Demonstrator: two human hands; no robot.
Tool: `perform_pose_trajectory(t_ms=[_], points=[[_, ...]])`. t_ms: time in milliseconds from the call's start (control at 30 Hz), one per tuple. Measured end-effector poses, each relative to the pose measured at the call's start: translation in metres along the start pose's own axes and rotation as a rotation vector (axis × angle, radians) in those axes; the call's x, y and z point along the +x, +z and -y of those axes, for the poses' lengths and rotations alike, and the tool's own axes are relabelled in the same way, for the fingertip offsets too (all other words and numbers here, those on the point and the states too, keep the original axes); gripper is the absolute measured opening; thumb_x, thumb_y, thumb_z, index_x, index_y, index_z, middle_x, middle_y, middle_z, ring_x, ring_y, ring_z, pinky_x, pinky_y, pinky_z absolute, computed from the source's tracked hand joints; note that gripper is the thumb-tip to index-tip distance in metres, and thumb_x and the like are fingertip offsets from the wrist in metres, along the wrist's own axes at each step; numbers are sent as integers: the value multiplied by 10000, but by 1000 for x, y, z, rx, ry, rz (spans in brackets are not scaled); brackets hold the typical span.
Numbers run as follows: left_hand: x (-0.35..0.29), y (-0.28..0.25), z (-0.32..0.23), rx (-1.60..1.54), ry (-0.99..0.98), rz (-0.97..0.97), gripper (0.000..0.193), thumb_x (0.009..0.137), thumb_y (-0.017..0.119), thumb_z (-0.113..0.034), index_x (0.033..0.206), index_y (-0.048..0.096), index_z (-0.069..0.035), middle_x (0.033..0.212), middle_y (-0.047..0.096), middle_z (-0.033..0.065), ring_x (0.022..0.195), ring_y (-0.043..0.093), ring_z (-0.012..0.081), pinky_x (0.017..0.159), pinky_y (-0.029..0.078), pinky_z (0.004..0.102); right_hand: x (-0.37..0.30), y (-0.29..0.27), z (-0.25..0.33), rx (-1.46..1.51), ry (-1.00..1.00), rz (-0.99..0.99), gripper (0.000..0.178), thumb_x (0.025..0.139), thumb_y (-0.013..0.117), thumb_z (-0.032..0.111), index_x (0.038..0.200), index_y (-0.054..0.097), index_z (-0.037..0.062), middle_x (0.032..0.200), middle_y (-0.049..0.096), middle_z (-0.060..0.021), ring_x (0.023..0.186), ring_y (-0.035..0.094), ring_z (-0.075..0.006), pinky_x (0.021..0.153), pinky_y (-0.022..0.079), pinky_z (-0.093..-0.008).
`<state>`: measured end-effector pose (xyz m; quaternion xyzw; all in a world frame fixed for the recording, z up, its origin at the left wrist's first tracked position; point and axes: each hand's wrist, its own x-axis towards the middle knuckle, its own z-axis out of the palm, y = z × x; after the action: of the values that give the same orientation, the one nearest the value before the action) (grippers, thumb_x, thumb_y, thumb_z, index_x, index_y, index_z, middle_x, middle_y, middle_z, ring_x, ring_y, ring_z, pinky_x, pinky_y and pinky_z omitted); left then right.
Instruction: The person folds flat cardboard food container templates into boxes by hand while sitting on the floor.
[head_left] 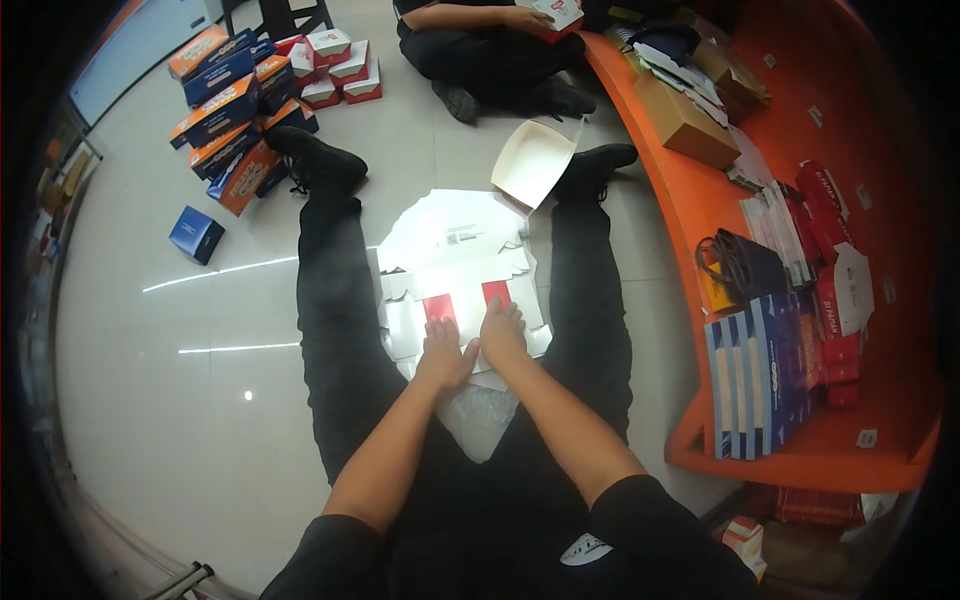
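Several flat white box blanks (455, 250) lie stacked between my outstretched legs, their flaps and fold lines showing. The top one has two red panels, a left red panel (438, 308) and a right red panel (496, 292). My left hand (446, 352) rests on the cardboard at the lower end of the left panel, fingers laid forward and thumb out to the side. Close beside it, my right hand (503, 333) lies on the blank just below the other panel, fingers also forward. Clear plastic (482, 415) sticks out beneath the stack.
An open, folded box (535, 162) sits by my right foot. Blue-and-orange boxes (222, 110) and red-and-white boxes (345, 70) are piled far left. A blue box (196, 235) stands apart. Another person (470, 45) sits opposite, holding a box. An orange shelf (690, 260) runs along the right.
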<state>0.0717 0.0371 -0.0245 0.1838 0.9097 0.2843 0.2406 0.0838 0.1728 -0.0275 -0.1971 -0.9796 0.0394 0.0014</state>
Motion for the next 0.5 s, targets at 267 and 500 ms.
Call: perform_pose_trajectory(t_ms=[267, 500], points=[[-29, -55, -46, -340, 95, -642, 542, 1017, 575, -407, 1271, 589, 71, 1242, 631, 263, 1186, 586, 382, 1073, 426, 522, -27, -116, 10, 117, -147, 380, 565, 978, 442, 65, 1531, 329, 43, 1292, 595, -239, 1139, 648, -339, 1167, 274, -649], [-54, -101, -55, -1507, -14, -150, 287, 1054, 576, -213, 1230, 630, 8, 1097, 702, 69, 917, 681, 129, 842, 573, 302, -84, -197, 0, 576, -421, -64, 640, 927, 664, 98, 1466, 359, -64, 1382, 492, -293, 1408, 442, -383, 1143, 352, -610]])
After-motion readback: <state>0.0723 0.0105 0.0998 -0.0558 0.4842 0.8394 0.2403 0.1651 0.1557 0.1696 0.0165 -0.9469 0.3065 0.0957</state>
